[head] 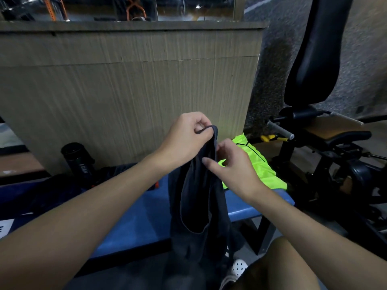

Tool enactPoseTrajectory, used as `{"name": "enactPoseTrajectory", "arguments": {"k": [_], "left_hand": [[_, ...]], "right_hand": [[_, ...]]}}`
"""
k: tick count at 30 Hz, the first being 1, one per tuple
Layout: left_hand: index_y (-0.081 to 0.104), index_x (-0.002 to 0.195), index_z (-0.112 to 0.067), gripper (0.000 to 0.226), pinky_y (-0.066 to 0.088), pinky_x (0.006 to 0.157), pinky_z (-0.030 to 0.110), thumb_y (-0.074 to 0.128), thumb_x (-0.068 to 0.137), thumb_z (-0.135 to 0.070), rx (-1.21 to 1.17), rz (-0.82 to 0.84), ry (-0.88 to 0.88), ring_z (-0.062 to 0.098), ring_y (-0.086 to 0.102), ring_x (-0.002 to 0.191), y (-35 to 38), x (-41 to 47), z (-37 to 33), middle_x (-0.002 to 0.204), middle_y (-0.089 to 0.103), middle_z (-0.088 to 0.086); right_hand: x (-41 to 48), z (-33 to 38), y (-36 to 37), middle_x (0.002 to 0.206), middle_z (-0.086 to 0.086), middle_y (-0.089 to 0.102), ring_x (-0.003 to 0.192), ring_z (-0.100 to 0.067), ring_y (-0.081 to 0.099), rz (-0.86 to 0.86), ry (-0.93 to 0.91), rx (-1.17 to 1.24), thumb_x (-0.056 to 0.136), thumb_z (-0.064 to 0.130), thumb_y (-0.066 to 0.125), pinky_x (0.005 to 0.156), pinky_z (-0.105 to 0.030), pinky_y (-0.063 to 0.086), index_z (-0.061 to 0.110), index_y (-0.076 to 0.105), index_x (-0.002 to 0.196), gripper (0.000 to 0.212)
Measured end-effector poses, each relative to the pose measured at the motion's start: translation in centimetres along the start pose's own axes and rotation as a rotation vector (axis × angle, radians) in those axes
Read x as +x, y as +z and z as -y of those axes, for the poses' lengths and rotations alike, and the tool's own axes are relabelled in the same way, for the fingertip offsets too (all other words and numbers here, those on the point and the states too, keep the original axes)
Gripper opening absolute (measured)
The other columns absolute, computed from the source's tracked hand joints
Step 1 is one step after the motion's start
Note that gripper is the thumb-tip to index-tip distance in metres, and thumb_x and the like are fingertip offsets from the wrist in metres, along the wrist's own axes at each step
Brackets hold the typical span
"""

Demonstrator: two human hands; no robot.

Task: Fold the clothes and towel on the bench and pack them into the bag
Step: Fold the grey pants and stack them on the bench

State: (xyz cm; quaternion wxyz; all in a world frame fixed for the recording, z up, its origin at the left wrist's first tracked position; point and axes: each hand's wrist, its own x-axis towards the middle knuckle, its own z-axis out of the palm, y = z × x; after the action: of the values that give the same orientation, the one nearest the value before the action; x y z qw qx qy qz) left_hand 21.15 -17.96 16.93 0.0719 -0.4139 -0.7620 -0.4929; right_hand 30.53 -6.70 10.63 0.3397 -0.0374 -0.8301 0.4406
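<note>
My left grip (184, 139) and right grip (232, 168) both pinch the dark garment (199, 197) hanging over the blue counter (136, 218), its hem lost in shadow at 6 o'clock, neon vest (257, 166) at 2 o'clock

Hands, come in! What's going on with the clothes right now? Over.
Left hand pinches top edge of dark garment; right hand holds it just below. Garment hangs unfolded over bench. Yellow top lies on bench behind, not in the way.

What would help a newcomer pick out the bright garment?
Start at the blue bench below the wood-panelled wall. On its right end, just beyond the right hand, lies the garment. It alone is neon yellow-green; the held cloth is dark.
</note>
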Motion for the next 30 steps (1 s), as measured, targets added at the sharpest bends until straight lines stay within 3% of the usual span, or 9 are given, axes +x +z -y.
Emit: {"name": "enactPoseTrajectory", "arguments": {"k": [4,7,10,13,18,22,24,28,30], "left_hand": [[0.071,0.082,-0.013,0.005,0.054,0.068,0.031,0.071,0.087,-0.014,0.06,0.074,-0.021,0.018,0.07,0.074,-1.6,-0.3,0.0,0.076,0.073,0.003],[0.071,0.086,-0.022,0.008,0.051,0.065,0.026,0.075,0.081,-0.017,0.286,0.205,0.027,0.009,0.066,0.068,-4.0,-0.7,0.7,0.072,0.069,-0.003],[0.068,0.098,-0.024,0.022,0.053,0.074,0.033,0.069,0.08,-0.011,0.46,0.321,0.101,0.009,0.063,0.08,-5.9,-1.0,1.6,0.087,0.067,-0.005],[0.07,0.097,-0.022,0.025,0.049,0.074,0.025,0.064,0.083,-0.002,0.408,0.358,0.096,0.0,0.059,0.08,-6.9,-1.1,2.1,0.095,0.065,-0.011],[0.074,0.083,-0.01,0.028,0.052,0.068,0.029,0.053,0.081,0.009,0.259,0.226,-0.029,0.018,0.068,0.072,-7.9,-1.2,2.9,0.08,0.074,0.006],[0.069,0.076,-0.007,0.03,0.041,0.057,0.025,0.045,0.082,0.01,0.264,0.128,-0.084,0.013,0.056,0.063,-8.0,-1.0,3.1,0.072,0.067,0.012],[0.068,0.074,-0.01,0.032,0.04,0.056,0.024,0.044,0.082,0.01,0.275,0.156,-0.116,0.01,0.053,0.059,-8.0,-0.9,3.1,0.069,0.065,0.007],[0.071,0.101,-0.014,0.015,0.046,0.069,0.016,0.064,0.089,-0.008,0.208,0.386,-0.212,0.003,0.059,0.07,-7.4,-1.0,2.3,0.083,0.068,-0.002],[0.059,0.13,-0.016,0.051,0.049,0.093,0.017,0.078,0.083,-0.026,0.076,0.483,-0.194,0.001,0.065,0.1,-6.1,-1.1,1.8,0.113,0.068,-0.004]], "right_hand": [[0.6,-1.6,-0.3,0.062,0.001,0.053,0.059,-0.011,0.04,-0.077,0.106,0.076,0.087,0.008,0.061,0.058,-0.032,0.034,0.023,0.046,0.073,0.026],[1.0,-1.8,-1.6,0.076,-0.014,0.068,0.065,-0.014,0.053,-0.108,0.193,0.194,0.089,0.002,0.062,0.062,-0.034,0.044,0.021,0.053,0.078,0.024],[1.6,-1.8,-2.7,0.074,-0.001,0.067,0.065,-0.003,0.058,-0.085,0.145,0.111,0.089,0.002,0.065,0.063,-0.026,0.045,0.019,0.058,0.078,0.022],[2.2,-2.0,-3.3,0.073,0.0,0.068,0.069,-0.019,0.061,-0.092,0.118,0.048,0.087,0.005,0.066,0.069,-0.035,0.048,0.025,0.06,0.077,0.023],[2.7,-2.8,-4.2,0.073,-0.002,0.065,0.071,-0.022,0.059,-0.061,0.065,-0.078,0.086,0.01,0.066,0.07,-0.037,0.047,0.026,0.061,0.079,0.019],[2.8,-2.7,-4.4,0.075,0.008,0.062,0.077,-0.016,0.06,-0.013,0.025,-0.316,0.084,-0.001,0.061,0.072,-0.021,0.04,0.021,0.062,0.088,0.022],[2.9,-2.4,-4.4,0.079,0.004,0.065,0.081,-0.018,0.063,-0.008,0.023,-0.337,0.084,-0.002,0.059,0.075,-0.025,0.045,0.02,0.064,0.09,0.024],[3.6,-0.5,-3.7,0.086,0.003,0.071,0.087,-0.015,0.069,0.03,-0.03,-0.174,0.085,-0.008,0.056,0.088,-0.035,0.054,0.024,0.066,0.09,0.033],[3.8,0.9,-2.9,0.083,0.014,0.069,0.081,-0.001,0.066,0.091,-0.075,-0.107,0.086,-0.01,0.056,0.084,-0.026,0.051,0.024,0.067,0.091,0.036]]}}
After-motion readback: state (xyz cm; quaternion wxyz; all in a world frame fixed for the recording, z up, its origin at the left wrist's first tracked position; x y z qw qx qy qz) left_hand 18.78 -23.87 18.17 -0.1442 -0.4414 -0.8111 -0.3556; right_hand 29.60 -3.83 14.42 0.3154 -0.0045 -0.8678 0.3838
